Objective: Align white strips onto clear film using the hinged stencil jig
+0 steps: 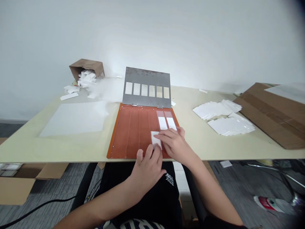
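A small white card [154, 135] lies over the lower right part of an orange-red grooved board [133, 133]. My right hand [175, 143] reaches in from the right, its fingers closed at the card's right side and one fingertip on top of it. Close to the card's lower edge, my left hand [147, 170] has its fingers apart and bent, with fingertips touching the card or just by it. Two white cards [163, 123] lie in the board's upper right slots. Hinged to the board, a grey metal plate [147, 100] with a row of rectangular windows stands raised behind.
White cards lie fanned in two stacks [231, 124] on the right, beside a large cardboard box [271, 117]. At back left, a tipped cardboard box [98, 67] spills white pieces. A white sheet [73, 119] lies left of the board. The table's front edge [71, 161] is near me.
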Demonstrator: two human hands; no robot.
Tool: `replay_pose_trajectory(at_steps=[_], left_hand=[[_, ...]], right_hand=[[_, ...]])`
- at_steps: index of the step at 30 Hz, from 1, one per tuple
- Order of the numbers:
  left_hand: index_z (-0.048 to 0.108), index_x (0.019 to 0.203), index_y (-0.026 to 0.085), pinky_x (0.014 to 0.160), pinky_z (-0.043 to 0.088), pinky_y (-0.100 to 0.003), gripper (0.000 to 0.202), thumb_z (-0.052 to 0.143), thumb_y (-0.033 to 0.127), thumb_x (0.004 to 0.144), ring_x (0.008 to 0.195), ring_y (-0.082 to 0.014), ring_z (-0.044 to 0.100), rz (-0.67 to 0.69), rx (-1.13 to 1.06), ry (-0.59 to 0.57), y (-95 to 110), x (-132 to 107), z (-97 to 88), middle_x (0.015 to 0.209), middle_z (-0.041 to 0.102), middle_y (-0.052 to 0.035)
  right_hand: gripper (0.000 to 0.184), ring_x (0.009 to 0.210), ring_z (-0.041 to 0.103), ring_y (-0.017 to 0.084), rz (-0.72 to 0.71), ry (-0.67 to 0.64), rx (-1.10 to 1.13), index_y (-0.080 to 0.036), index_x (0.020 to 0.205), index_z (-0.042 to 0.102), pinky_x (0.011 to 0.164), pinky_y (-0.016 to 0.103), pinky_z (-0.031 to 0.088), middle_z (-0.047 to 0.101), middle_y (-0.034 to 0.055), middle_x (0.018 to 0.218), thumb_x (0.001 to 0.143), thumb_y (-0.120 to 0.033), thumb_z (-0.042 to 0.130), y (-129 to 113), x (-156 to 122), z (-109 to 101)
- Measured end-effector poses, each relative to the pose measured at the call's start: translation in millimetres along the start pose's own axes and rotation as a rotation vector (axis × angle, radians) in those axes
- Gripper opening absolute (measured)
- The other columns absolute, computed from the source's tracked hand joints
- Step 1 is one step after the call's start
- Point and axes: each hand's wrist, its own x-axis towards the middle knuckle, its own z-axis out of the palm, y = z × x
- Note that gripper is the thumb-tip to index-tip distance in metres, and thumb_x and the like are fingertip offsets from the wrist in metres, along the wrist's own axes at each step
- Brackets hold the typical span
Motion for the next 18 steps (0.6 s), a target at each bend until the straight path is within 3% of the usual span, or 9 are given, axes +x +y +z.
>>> replay_pose_trajectory(at_steps=[3, 8, 13, 18], left_hand=[[0.065, 0.124, 0.016, 0.092, 0.034, -0.04, 0.054, 0.054, 0.057, 0.09, 0.123, -0.0274, 0.044, 0.002, 0.007, 0.0, -0.7, 0.2, -0.3, 0.134, 0.06, -0.0093], [0.062, 0.128, 0.015, 0.092, 0.033, -0.04, 0.057, 0.055, 0.057, 0.09, 0.122, -0.0265, 0.043, 0.002, 0.007, 0.021, -1.5, 0.2, -1.2, 0.134, 0.061, -0.0083], [0.062, 0.128, 0.015, 0.092, 0.032, -0.041, 0.056, 0.052, 0.056, 0.092, 0.122, -0.0262, 0.043, -0.005, 0.02, 0.046, 0.0, 0.1, -0.9, 0.135, 0.061, -0.0078], [0.066, 0.122, 0.017, 0.093, 0.03, -0.041, 0.052, 0.054, 0.056, 0.091, 0.121, -0.0274, 0.044, -0.008, 0.011, 0.051, 0.3, -0.1, 1.0, 0.132, 0.064, -0.0083]], right_hand=[[0.049, 0.106, 0.056, 0.021, -0.035, -0.035, -0.02, -0.035, 0.122, 0.066, 0.1, 0.049, 0.021, 0.066, 0.005, 0.115, 0.095, -0.007, 0.037, 4.3, 1.1, 8.3], [0.054, 0.108, 0.056, 0.02, 0.009, -0.03, 0.056, -0.04, 0.107, 0.073, 0.099, 0.046, 0.025, 0.065, 0.0019, 0.114, 0.094, -0.004, 0.035, 10.5, -3.1, 1.9], [0.057, 0.112, 0.056, 0.02, 0.045, -0.04, 0.115, -0.034, 0.129, 0.062, 0.1, 0.046, 0.026, 0.063, 0.0049, 0.124, 0.094, -0.004, 0.028, 7.8, -1.0, -4.7], [0.051, 0.11, 0.055, 0.021, 0.027, -0.06, 0.093, -0.036, 0.106, 0.074, 0.098, 0.047, 0.023, 0.067, 0.0025, 0.114, 0.096, -0.006, 0.034, 5.5, -0.5, 3.0]])
